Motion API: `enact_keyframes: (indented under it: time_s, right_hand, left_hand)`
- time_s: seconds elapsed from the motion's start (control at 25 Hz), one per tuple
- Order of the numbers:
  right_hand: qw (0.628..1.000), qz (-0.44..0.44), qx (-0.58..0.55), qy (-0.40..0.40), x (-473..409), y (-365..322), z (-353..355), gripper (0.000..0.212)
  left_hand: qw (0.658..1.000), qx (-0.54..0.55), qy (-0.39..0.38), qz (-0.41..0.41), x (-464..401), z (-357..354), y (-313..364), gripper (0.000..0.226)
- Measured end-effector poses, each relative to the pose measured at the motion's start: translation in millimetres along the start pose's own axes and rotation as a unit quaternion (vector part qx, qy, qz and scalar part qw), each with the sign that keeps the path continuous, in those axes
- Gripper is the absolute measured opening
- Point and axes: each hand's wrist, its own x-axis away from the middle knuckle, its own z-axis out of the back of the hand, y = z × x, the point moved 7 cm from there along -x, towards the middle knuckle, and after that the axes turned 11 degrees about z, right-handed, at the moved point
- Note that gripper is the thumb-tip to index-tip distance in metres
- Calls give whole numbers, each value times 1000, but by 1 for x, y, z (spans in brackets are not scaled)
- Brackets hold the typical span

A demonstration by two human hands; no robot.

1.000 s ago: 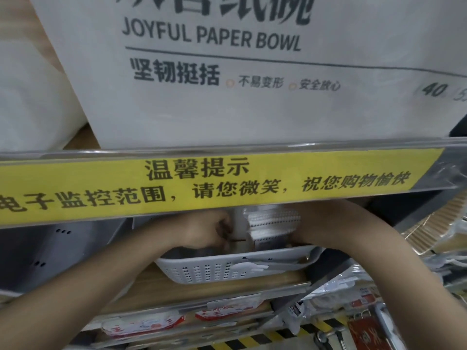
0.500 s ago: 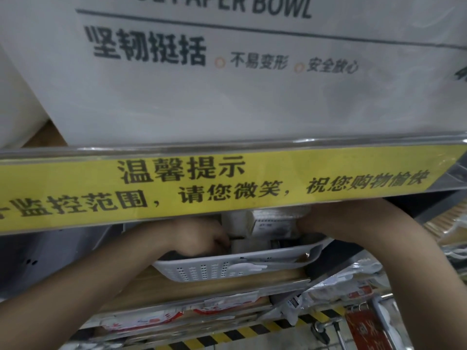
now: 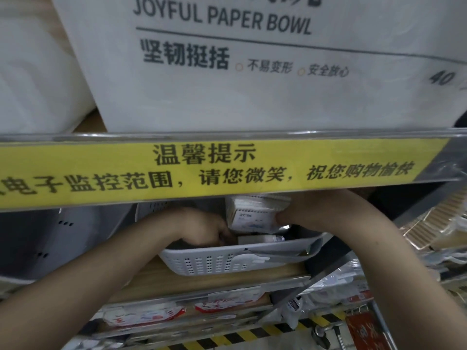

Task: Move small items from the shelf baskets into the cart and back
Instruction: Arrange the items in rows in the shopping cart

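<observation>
I see both hands reaching under the yellow shelf strip (image 3: 227, 170) into a white perforated basket (image 3: 217, 263) that sits on a wooden shelf (image 3: 202, 280). The right hand (image 3: 300, 210) holds a small white pack (image 3: 252, 215) just above the basket, its fingers (image 3: 280, 218) clamped on the pack's right edge; the pack's label is too blurred for me to read. The left hand (image 3: 202, 228) dips inside the basket, beside and slightly below that pack, its fingers curled downward, but I cannot tell whether they grip anything. A flat white box (image 3: 262, 239) lies in the basket under the held pack. The strip reads "温馨提示" and "请您微笑,祝您购物愉快". Above it, a large white package (image 3: 252, 97) reads "JOYFUL PAPER BOWL", "坚韧挺括" and "40". Red-and-white packets (image 3: 144, 315) lie on the shelf below.
</observation>
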Motion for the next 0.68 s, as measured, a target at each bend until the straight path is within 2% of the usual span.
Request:
enact_keyframes:
  time_s: [0.08, 0.16, 0.2, 0.28, 0.32, 0.36, 0.48, 0.52, 0.6, 0.68]
  right_hand:
    - [1000, 12, -1, -4, 2, -5, -4, 30]
    - [999, 34, 9, -15, 1, -11, -7, 37]
    - [998, 50, 18, -24, -2, -13, -9, 47]
    - [995, 94, 30, -21, -7, -24, -11, 63]
    - [993, 116, 24, -18, -10, -31, -13, 67]
    - [991, 135, 10, -18, -16, -35, -16, 69]
    - [986, 161, -40, -25, -26, -46, -21, 61]
    - [985, 166, -46, -24, -28, -49, -21, 56]
    - [983, 178, -30, -30, -32, -54, -24, 48]
    - [980, 196, 20, -33, -39, -59, -32, 29]
  left_hand:
    - [999, -25, 40, 17, 8, 9, -7, 26]
    - [994, 6, 106, 23, 21, 23, -17, 33]
    - [989, 69, 134, 0, 26, 30, -21, 42]
    - [961, 215, 155, -79, 40, 41, -21, 81]
    - [951, 254, 149, -90, 43, 42, -22, 98]
    - [946, 275, 148, -89, 46, 43, -22, 104]
    - [925, 308, 204, -90, 59, 52, -24, 74]
    - [922, 308, 215, -90, 64, 54, -27, 75]
    - [931, 282, 216, -85, 67, 52, -35, 77]
    - [938, 264, 203, -94, 71, 48, -33, 52]
